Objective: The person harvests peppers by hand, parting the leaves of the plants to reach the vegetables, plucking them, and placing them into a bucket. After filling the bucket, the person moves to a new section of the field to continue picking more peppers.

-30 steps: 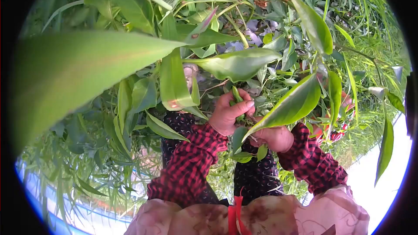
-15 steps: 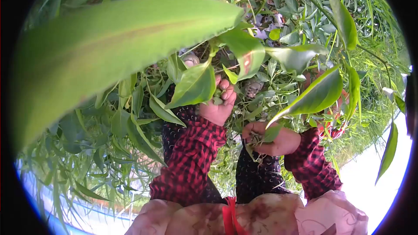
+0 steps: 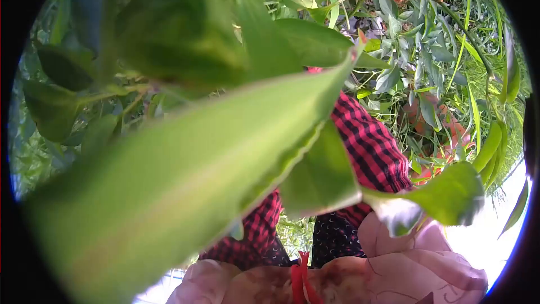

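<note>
Both sleeves reach forward into green foliage, and the hands at their ends are hidden by it. The left sleeve (image 3: 261, 222), red and black check, shows only in part at the lower middle, beneath the edge of a big leaf (image 3: 180, 180). The right sleeve (image 3: 374, 149), of the same check, slants up and inward and passes out of sight behind the leaves. State of the grip: cannot be told for the left hand or the right hand, nor whether either holds anything. The big leaf is close to the camera and blurred; it runs from the lower left to above the centre, its tip pointing to the upper right. A second leaf (image 3: 318, 183) hangs just below it, in front of the right sleeve. A curled leaf (image 3: 450, 194) lies farther right, lit along its surface. Dark, blurred leaves (image 3: 180, 34) fill the upper left. Long grass (image 3: 498, 28) stands at the upper right. A reddish object (image 3: 444, 132) sits among the greenery on the right, partly covered; its nature is unclear. At the bottom are patterned trousers (image 3: 337, 242), a pink garment (image 3: 416, 276) and a red tie (image 3: 299, 281).
</note>
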A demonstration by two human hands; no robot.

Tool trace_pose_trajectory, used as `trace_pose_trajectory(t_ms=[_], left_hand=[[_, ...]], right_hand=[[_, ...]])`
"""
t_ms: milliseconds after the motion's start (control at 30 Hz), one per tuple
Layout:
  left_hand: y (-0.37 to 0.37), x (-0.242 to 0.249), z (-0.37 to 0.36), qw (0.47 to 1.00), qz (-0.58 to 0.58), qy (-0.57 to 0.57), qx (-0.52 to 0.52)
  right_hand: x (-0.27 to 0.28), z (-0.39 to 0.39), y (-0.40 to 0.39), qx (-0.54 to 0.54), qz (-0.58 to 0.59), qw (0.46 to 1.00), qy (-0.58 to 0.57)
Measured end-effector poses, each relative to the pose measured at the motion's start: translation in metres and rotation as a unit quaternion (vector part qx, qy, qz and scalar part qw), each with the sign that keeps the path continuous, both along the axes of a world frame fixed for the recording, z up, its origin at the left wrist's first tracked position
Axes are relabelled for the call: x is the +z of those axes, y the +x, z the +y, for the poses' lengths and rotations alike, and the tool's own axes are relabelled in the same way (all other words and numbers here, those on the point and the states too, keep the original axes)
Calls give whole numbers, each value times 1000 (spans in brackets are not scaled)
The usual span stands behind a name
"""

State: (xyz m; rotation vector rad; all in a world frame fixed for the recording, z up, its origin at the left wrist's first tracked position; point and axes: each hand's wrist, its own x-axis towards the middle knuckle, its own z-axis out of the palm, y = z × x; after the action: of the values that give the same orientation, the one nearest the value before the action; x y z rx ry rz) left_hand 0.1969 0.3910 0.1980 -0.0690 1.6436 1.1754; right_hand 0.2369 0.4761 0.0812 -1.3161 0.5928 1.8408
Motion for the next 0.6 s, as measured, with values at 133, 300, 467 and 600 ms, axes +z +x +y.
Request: trace_pose_trajectory(t_ms=[133, 300, 467, 600], left_hand=[[8, 29, 23, 982, 127, 49, -131], [6, 26, 22, 949, 177, 124, -230], [-24, 18, 40, 988, -79, -104, 86], [-72, -29, 33, 997, 56, 47, 28]], right_hand=[[7, 6, 5, -167, 7, 986, 18], [5, -36, 30, 44, -310, 947, 66], [44, -43, 69, 184, -208, 960, 30], [42, -56, 95, 202, -60, 977, 12]])
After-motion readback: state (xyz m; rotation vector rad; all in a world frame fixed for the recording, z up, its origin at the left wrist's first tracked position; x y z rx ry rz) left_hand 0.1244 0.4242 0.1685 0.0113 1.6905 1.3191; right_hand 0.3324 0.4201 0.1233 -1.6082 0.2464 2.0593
